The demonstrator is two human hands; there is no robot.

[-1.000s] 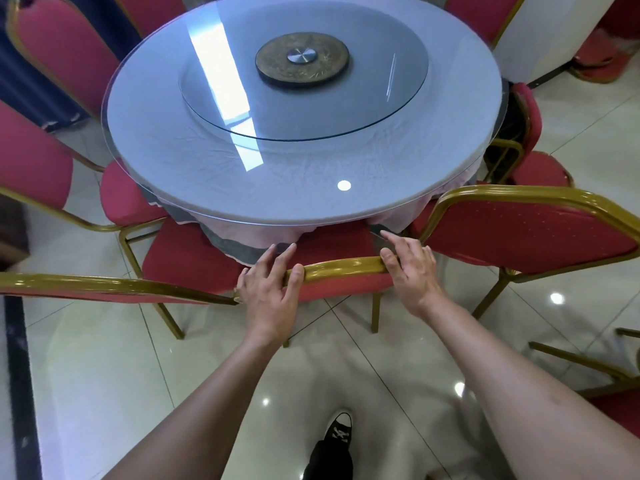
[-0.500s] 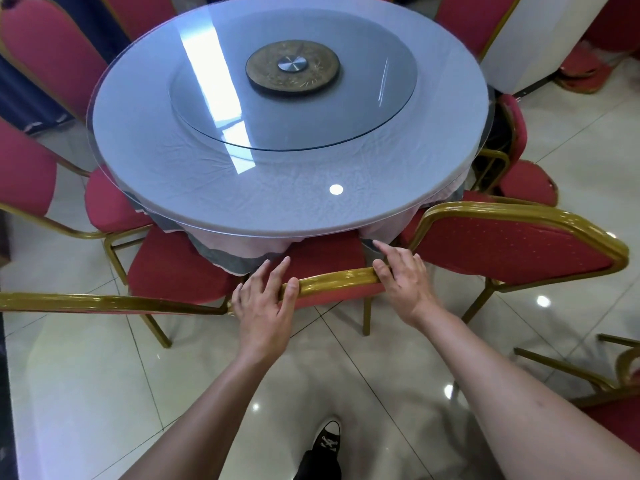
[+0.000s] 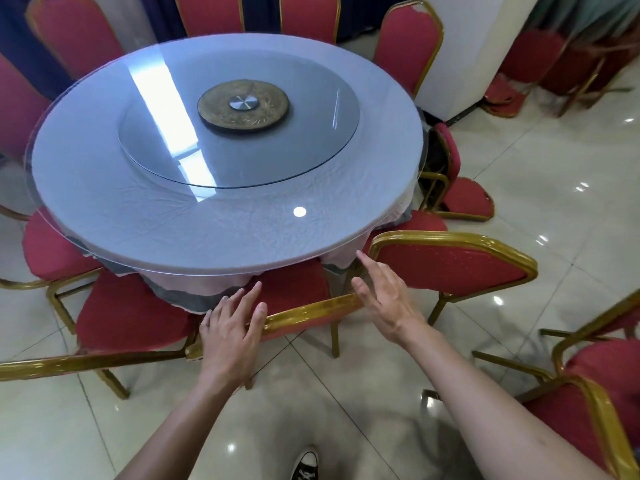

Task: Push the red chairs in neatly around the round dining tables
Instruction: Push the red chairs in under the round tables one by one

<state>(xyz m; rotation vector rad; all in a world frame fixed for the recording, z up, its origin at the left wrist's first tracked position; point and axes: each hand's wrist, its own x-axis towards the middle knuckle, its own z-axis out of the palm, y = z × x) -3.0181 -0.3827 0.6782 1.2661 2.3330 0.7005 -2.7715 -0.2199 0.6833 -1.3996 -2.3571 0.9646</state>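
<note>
At the near edge of the round desk (image 3: 86, 188), the red chair (image 3: 294, 292) sits tucked in. The left hand (image 3: 232, 330) rests on its gold backrest, fingers (image 3: 254, 294) spread; the right hand (image 3: 384, 299) hovers, fingers loosely extended. Risk: one-sided pressure skews the chair against the neighbouring chair (image 3: 450, 265).

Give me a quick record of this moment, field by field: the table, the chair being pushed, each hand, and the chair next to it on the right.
table: round table with a glass top and a glass turntable
chair in hand: red seat tucked under the table edge, gold top rail nearest the person
left hand: fingers straight, resting over the rail
right hand: open, lifted off the rail
neighbouring chair: right of the pushed one, backrest angled
floor: glossy tiles
</note>
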